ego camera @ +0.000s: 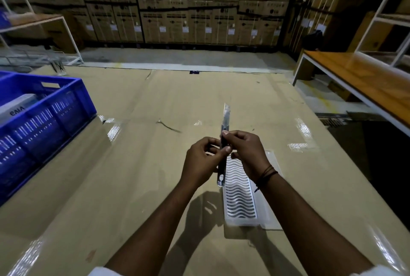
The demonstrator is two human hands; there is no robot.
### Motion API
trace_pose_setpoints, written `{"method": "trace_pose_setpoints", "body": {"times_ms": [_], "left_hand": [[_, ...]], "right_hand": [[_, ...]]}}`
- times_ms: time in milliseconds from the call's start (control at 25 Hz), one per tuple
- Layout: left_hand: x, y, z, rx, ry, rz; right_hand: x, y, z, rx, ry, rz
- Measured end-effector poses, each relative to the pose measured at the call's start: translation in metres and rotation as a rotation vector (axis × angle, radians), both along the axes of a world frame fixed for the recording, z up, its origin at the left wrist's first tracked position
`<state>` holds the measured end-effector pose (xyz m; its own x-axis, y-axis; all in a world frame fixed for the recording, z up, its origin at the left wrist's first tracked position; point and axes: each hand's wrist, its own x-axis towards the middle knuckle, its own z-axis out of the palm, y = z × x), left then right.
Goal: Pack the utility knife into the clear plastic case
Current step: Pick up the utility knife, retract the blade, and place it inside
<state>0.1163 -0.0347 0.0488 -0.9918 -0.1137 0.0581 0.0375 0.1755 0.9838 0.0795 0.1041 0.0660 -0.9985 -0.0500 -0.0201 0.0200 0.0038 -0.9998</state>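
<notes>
lying nearest on the bench [133, 187], the clear plastic case [240, 195] sits flat under the person's right wrist, its wavy-lined insert facing up, probably kept close so the tool can drop straight in. above it both hands hold the utility knife [223, 147] off the surface, lengthwise, its tip pointing away from the body. the left hand [200, 162] has its grip pinched on the dark handle near the middle, and the right hand [246, 149] has its grip closed on the same stretch from the other side, thumb on top, likely to work the slider. the knife is slim, dark-bodied with a metal tail end, and its pale blade stands out beyond the fingers, so it seems not yet safe to pack. further left a blue crate [44, 120] rests on the bench.
</notes>
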Motion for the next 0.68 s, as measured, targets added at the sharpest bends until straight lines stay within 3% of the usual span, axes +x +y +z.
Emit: {"method": "trace_pose_setpoints", "body": {"times_ms": [120, 280, 400, 680], "left_hand": [[0.012, -0.002, 0.0, -0.04, -0.06, -0.167], [0.027, -0.003, 0.004, -0.334, -0.009, -0.383], [0.029, -0.001, 0.006, -0.415, 0.052, -0.343], [0.031, 0.001, 0.01, -0.352, 0.094, -0.291]], "right_hand": [[-0.004, 0.007, 0.008, -0.011, 0.029, -0.037], [-0.011, 0.015, 0.015, -0.005, 0.07, -0.067], [-0.011, 0.014, 0.016, -0.005, 0.071, -0.055], [-0.006, 0.013, 0.018, -0.008, 0.101, 0.0]]}}
